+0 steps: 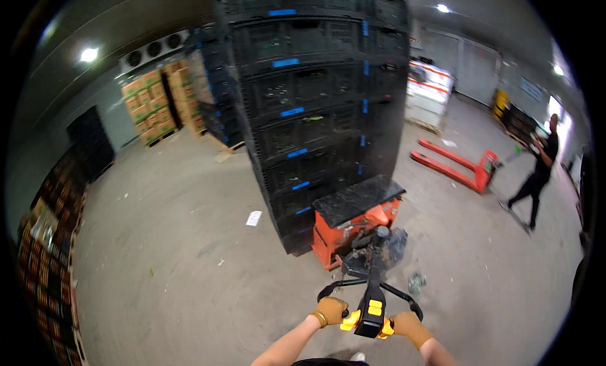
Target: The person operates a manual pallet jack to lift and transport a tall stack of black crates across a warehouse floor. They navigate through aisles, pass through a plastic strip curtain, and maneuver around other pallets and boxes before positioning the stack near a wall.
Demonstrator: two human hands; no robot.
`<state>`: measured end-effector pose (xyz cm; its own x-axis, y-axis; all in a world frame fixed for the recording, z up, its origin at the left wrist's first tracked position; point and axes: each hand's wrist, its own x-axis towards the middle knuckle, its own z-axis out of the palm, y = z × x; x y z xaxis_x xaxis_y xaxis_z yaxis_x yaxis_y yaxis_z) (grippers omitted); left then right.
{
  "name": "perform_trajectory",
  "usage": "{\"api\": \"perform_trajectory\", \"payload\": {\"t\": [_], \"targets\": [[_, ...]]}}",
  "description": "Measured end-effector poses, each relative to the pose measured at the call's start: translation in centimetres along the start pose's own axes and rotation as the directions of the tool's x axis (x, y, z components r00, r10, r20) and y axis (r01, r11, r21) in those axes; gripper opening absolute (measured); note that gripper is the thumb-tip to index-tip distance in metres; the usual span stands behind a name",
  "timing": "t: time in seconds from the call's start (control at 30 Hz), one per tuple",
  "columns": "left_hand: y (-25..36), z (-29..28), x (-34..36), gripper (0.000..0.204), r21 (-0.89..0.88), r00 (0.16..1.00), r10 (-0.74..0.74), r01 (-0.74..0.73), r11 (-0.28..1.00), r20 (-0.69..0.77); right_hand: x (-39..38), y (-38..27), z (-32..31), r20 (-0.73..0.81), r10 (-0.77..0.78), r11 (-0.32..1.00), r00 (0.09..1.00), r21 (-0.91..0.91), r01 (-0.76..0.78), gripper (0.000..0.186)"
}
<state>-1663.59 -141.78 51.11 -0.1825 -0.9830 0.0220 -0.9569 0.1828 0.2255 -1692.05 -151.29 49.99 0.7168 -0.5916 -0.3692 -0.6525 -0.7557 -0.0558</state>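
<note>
My left hand [331, 310] in a tan work glove is closed around the left grip of a pallet truck's tiller handle [374, 284]. On the other side, my right hand [409, 327], gloved alike, is wrapped around the right grip. Between them sits the black control head [368, 325] with yellow buttons and levers. The tiller rises from an orange electric pallet truck [323, 243] with a black top cover. Directly beyond it towers a stack of black plastic crates [309, 135] with blue labels, reaching past the upper edge. The truck's forks are hidden by the stack.
At right, a person [544, 167] in dark clothes stands by a red hand pallet truck [485, 170]. Boxes on pallets [148, 107] stand at the back left; loaded crates [47, 265] line the left side. White paper [254, 218] and crumpled plastic [416, 282] lie on the floor.
</note>
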Motion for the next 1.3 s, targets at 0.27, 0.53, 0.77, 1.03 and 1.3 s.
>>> {"api": "perform_trajectory", "payload": {"t": [0.27,0.53,0.77,1.03,1.3], "targets": [[-0.9,-0.1,-1.1,0.011,-0.001,0.984,0.106,-0.108,0.994,-0.144,-2.2,-2.8,-2.5,-0.121,-0.01,0.988,0.993,0.153,0.029,0.022],[-3.3,-0.3,-1.6,0.015,0.077,0.994,0.092,-0.087,0.993,-0.059,-0.3,-4.4,-2.2,-0.15,-0.028,0.99,0.988,0.132,0.048,0.022],[-5.5,-1.3,-3.6,0.016,0.16,0.996,0.058,-0.047,0.986,-0.067,1.9,-7.1,-1.8,-0.041,0.053,0.987,0.998,0.151,-0.046,0.025],[-6.1,-3.0,-5.4,0.014,0.197,0.979,0.065,-0.026,0.98,-0.195,-0.4,-11.2,-5.4,0.013,0.099,0.982,0.995,0.157,-0.1,0.025],[-6.3,-2.8,-6.4,0.014,0.223,0.978,-0.061,0.105,0.969,-0.198,0.2,-11.8,-3.8,-0.069,0.035,0.988,0.997,0.155,-0.024,0.027]]}}
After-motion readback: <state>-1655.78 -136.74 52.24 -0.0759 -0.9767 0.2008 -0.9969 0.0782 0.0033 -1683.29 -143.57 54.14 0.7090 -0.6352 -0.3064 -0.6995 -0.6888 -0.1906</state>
